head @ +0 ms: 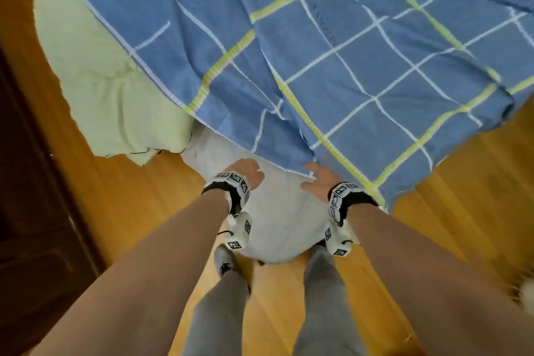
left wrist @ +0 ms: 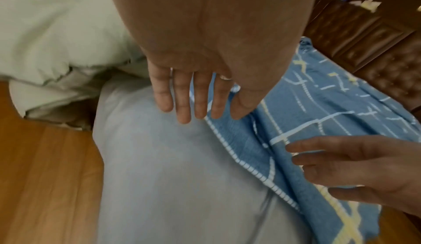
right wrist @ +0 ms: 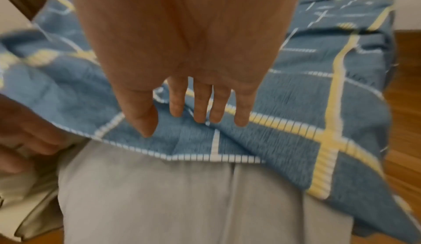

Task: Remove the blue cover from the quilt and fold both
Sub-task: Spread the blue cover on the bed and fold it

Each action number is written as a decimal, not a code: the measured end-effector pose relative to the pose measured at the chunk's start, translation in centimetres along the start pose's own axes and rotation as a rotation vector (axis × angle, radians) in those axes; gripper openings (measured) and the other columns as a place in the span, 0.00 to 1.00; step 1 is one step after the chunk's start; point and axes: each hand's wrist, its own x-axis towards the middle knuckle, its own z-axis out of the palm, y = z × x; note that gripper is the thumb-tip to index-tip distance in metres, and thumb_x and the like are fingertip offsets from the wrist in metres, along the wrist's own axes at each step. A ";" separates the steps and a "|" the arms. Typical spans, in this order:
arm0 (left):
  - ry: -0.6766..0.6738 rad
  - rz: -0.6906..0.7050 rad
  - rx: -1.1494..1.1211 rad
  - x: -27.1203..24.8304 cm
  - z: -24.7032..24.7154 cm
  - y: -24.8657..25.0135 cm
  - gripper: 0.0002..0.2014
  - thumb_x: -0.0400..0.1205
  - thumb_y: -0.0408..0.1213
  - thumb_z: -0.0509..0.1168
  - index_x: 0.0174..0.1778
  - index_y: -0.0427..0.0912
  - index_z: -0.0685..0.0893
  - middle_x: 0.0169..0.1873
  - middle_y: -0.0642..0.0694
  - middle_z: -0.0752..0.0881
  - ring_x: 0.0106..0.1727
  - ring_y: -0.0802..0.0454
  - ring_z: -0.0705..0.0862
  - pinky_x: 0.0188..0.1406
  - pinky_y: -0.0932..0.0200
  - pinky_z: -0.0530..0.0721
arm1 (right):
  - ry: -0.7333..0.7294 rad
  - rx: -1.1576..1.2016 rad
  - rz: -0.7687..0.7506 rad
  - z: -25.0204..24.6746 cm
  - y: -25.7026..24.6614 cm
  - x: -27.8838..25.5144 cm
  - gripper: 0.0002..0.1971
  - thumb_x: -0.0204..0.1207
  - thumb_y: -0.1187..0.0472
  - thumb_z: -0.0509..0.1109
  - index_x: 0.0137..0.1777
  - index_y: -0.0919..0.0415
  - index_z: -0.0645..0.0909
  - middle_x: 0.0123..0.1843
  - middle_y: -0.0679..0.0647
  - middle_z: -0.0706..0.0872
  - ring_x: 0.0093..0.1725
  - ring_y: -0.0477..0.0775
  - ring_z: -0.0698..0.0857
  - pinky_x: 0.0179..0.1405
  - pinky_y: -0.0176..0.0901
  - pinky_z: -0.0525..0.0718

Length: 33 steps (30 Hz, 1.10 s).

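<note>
1. Cover [head: 332, 52] fills the upper head view, draped over the bed; quilt [head: 277, 211] hangs out lower centre.
2. Left hand [head: 247, 172]: fingers straight on quilt, holding nothing.
3. Right hand [head: 319, 179]: fingers spread at the cover's edge, holding nothing.

Wooden floor [head: 161, 191], dark wooden furniture [head: 34, 225]

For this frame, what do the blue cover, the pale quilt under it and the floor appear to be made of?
Blue cover: woven cloth, probably cotton, matte; it creases softly and its grid lines look stitched or woven.
Quilt: smooth, pale grey fabric shell, seemingly padded, faint sheen.
Floor: wood or wood-look planks, glossy orange-brown finish with visible seams.
</note>
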 end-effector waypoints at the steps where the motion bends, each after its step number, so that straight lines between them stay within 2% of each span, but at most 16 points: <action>1: -0.020 -0.021 -0.038 1.9 1.7 -0.5 0.23 0.87 0.46 0.54 0.79 0.44 0.71 0.79 0.44 0.69 0.78 0.43 0.69 0.76 0.51 0.67 | 0.009 -0.043 0.004 1.5 0.7 1.8 0.35 0.73 0.52 0.75 0.80 0.51 0.68 0.80 0.55 0.70 0.78 0.60 0.71 0.77 0.52 0.70; 5: 0.014 -0.084 -0.400 8.1 7.3 -0.6 0.28 0.88 0.42 0.56 0.84 0.42 0.59 0.74 0.39 0.75 0.71 0.37 0.77 0.73 0.46 0.74 | 0.170 -0.285 0.098 4.6 3.9 7.7 0.44 0.70 0.47 0.74 0.83 0.48 0.54 0.84 0.53 0.56 0.83 0.60 0.56 0.78 0.70 0.61; 7: 0.092 -0.060 -0.673 10.5 9.4 0.4 0.23 0.86 0.43 0.59 0.77 0.43 0.67 0.67 0.38 0.81 0.63 0.35 0.83 0.65 0.40 0.80 | 0.253 -0.307 0.129 5.1 5.8 9.9 0.38 0.72 0.47 0.72 0.81 0.46 0.59 0.84 0.55 0.56 0.84 0.59 0.54 0.76 0.77 0.58; 9: 0.151 -0.021 -0.850 11.9 10.7 1.9 0.10 0.84 0.46 0.62 0.54 0.44 0.76 0.54 0.36 0.85 0.53 0.38 0.86 0.56 0.39 0.84 | 0.363 -0.292 0.111 4.8 7.1 11.3 0.21 0.78 0.47 0.69 0.70 0.45 0.74 0.82 0.55 0.63 0.83 0.59 0.57 0.76 0.79 0.54; 10: 0.165 -0.015 -0.897 12.1 10.8 2.9 0.10 0.83 0.48 0.63 0.46 0.45 0.76 0.49 0.35 0.85 0.50 0.40 0.86 0.54 0.39 0.84 | 0.396 -0.274 0.102 4.4 7.5 11.7 0.14 0.81 0.48 0.66 0.65 0.47 0.79 0.80 0.56 0.69 0.82 0.59 0.61 0.77 0.78 0.54; 11: 0.182 -0.009 -0.940 11.9 10.7 4.0 0.13 0.82 0.51 0.63 0.43 0.43 0.77 0.47 0.35 0.85 0.49 0.42 0.86 0.54 0.39 0.84 | 0.409 -0.241 0.086 4.0 7.8 11.9 0.13 0.84 0.49 0.61 0.61 0.51 0.81 0.74 0.57 0.76 0.78 0.61 0.68 0.77 0.76 0.58; 13: 0.167 -0.016 -1.022 10.8 10.1 5.7 0.23 0.79 0.56 0.63 0.47 0.36 0.82 0.48 0.36 0.87 0.51 0.43 0.86 0.55 0.41 0.85 | 0.384 -0.113 0.056 2.6 7.6 10.9 0.15 0.88 0.50 0.55 0.57 0.58 0.80 0.58 0.61 0.86 0.64 0.66 0.80 0.70 0.64 0.70; 14: 0.150 -0.023 -1.069 10.0 9.6 6.5 0.26 0.78 0.57 0.63 0.52 0.34 0.83 0.50 0.37 0.88 0.53 0.43 0.87 0.56 0.43 0.85 | 0.361 -0.023 0.056 1.7 7.2 9.8 0.16 0.89 0.51 0.53 0.57 0.60 0.78 0.53 0.63 0.86 0.59 0.67 0.82 0.62 0.57 0.75; 16: 0.131 -0.015 -1.180 7.5 7.8 7.8 0.23 0.83 0.51 0.63 0.61 0.33 0.82 0.55 0.38 0.88 0.56 0.44 0.87 0.55 0.46 0.86 | 0.326 0.093 0.054 -0.1 6.3 6.9 0.18 0.90 0.51 0.51 0.58 0.63 0.77 0.50 0.63 0.85 0.55 0.67 0.83 0.50 0.50 0.75; 18: 0.145 0.016 -1.250 4.6 5.2 8.9 0.17 0.87 0.43 0.60 0.62 0.32 0.81 0.56 0.40 0.87 0.53 0.47 0.88 0.51 0.51 0.87 | 0.292 0.086 0.036 -1.6 5.0 3.9 0.20 0.90 0.49 0.50 0.61 0.63 0.77 0.54 0.65 0.86 0.57 0.67 0.84 0.51 0.51 0.76; 22: 0.222 0.083 -1.350 -2.1 -0.8 9.7 0.08 0.88 0.34 0.57 0.54 0.36 0.80 0.44 0.41 0.85 0.41 0.49 0.86 0.43 0.53 0.87 | 0.266 0.003 -0.020 -3.7 0.8 -2.9 0.22 0.89 0.47 0.51 0.58 0.64 0.78 0.57 0.67 0.86 0.58 0.70 0.84 0.56 0.56 0.80; 25: 0.176 0.142 -1.450 -7.7 -4.7 8.9 0.08 0.88 0.34 0.56 0.51 0.40 0.81 0.42 0.41 0.87 0.41 0.48 0.87 0.47 0.50 0.88 | 0.279 0.043 -0.022 -4.5 -3.6 -8.4 0.24 0.90 0.46 0.48 0.59 0.64 0.80 0.61 0.68 0.85 0.61 0.70 0.82 0.61 0.55 0.78; 27: 0.057 0.199 -1.431 -11.3 -6.2 8.3 0.08 0.87 0.37 0.57 0.52 0.42 0.81 0.43 0.42 0.87 0.43 0.46 0.87 0.51 0.48 0.86 | 0.313 0.171 -0.034 -4.5 -6.1 -11.8 0.25 0.90 0.48 0.49 0.59 0.67 0.81 0.62 0.69 0.85 0.63 0.67 0.82 0.62 0.53 0.76; 29: -0.054 0.265 -1.317 -15.1 -6.3 7.4 0.06 0.85 0.35 0.58 0.50 0.47 0.80 0.44 0.44 0.87 0.47 0.46 0.86 0.52 0.51 0.82 | 0.359 0.252 -0.053 -3.9 -8.0 -15.8 0.25 0.90 0.51 0.50 0.58 0.70 0.82 0.59 0.70 0.85 0.59 0.65 0.83 0.58 0.51 0.75; 31: -0.089 0.337 -1.198 -18.2 -5.9 6.3 0.10 0.82 0.26 0.58 0.53 0.45 0.79 0.50 0.41 0.86 0.48 0.46 0.86 0.46 0.53 0.82 | 0.393 0.299 -0.064 -2.7 -9.6 -19.8 0.22 0.90 0.54 0.51 0.54 0.70 0.82 0.53 0.71 0.84 0.51 0.61 0.81 0.47 0.46 0.70; 33: -0.118 0.388 -1.139 -21.3 -5.3 4.8 0.11 0.83 0.24 0.58 0.58 0.38 0.80 0.52 0.39 0.86 0.40 0.52 0.89 0.37 0.59 0.86 | 0.420 0.348 -0.096 -1.3 -10.7 -23.7 0.20 0.90 0.57 0.54 0.49 0.70 0.82 0.49 0.66 0.84 0.49 0.57 0.79 0.42 0.41 0.64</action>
